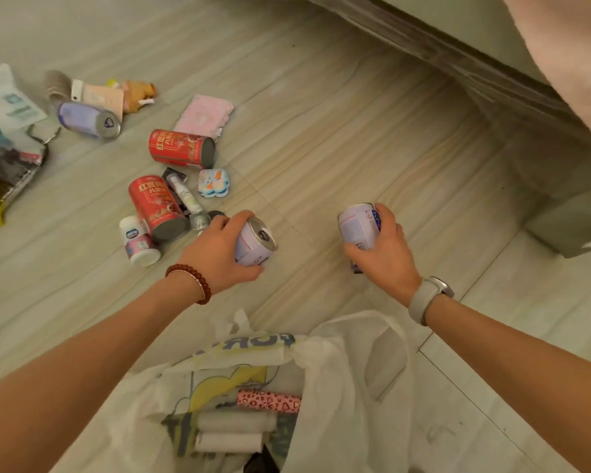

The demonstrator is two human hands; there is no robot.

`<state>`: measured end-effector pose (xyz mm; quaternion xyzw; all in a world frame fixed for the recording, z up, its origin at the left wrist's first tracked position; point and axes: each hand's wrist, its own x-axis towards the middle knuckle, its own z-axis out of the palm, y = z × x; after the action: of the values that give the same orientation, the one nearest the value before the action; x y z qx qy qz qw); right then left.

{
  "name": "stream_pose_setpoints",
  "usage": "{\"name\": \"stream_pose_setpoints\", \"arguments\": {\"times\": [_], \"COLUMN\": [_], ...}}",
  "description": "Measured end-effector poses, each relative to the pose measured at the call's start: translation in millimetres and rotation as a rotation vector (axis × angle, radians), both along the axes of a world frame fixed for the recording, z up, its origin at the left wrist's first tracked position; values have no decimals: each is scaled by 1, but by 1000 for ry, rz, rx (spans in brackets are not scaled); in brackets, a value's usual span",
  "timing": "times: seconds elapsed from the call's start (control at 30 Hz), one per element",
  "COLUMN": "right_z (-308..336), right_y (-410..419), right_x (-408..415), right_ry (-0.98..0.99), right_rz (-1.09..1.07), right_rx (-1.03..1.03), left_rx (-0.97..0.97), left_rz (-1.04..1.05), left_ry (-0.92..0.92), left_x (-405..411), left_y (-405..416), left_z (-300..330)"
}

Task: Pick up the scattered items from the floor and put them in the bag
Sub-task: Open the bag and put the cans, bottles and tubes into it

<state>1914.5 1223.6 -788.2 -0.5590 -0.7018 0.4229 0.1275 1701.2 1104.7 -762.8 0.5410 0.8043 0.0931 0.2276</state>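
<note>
A pale lilac can (255, 242) is gripped by the left hand (219, 254), the fingers curled over its side and the thumb beneath; its pull-tab end is turned to the right. A second lilac can (359, 227) is clasped by the right hand (384, 252), the fingers wrapped round it from the right. Whether either can is lifted clear of the floor (321, 148) cannot be told. A red bead bracelet (193, 279) is worn on the left wrist and a pale watch (430, 295) on the right.

The white bag (338, 387) is seen open at the near edge, between the forearms. White rolls (232, 431) and a pink spotted item (270, 401) are lying inside it.

Further items are scattered on the floor to the far left. Two red cans (181, 148) are lying on their sides, one beyond the other. A small white bottle (139, 242) is set just beside the nearer red can. A third lilac can (87, 119) is lying farther left, and a pink packet (205, 114) is placed beyond the farther red can. A small spray tube (185, 196) and a cartoon sticker (214, 182) are found between the red cans and the left hand.
</note>
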Motion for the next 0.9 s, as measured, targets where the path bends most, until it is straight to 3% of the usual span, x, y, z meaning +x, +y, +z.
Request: {"name": "stream_pose_setpoints", "arguments": {"times": [0.1, 0.2, 0.3, 0.53, 0.6, 0.73, 0.9], "right_z": [25, 43, 41, 0, -7, -11, -13], "right_y": [-34, -81, -135, -199, -198, -187, -175], "right_x": [-16, -16, -1, 29, 27, 9, -24], "right_ry": [135, 134, -8, -263, -257, -178, -163], "right_rz": [167, 452, 806, 1443, 1510, 1473, 1427], "right_rx": [-20, -51, -70, 62, 144, 517, 689], "left_rx": [75, 0, -139, -72, -35, -2, -67], "left_rz": [19, -16, -132, -315, -327, -260, -191], "left_ry": [-140, -212, -138, 131, 184, 276, 398], "left_x": [4, 18, 38, 70, 68, 53, 17], "left_y": [-51, -113, -176, -254, -260, -259, -241], "left_z": [30, 38, 18, -33, -40, -47, -45]}}
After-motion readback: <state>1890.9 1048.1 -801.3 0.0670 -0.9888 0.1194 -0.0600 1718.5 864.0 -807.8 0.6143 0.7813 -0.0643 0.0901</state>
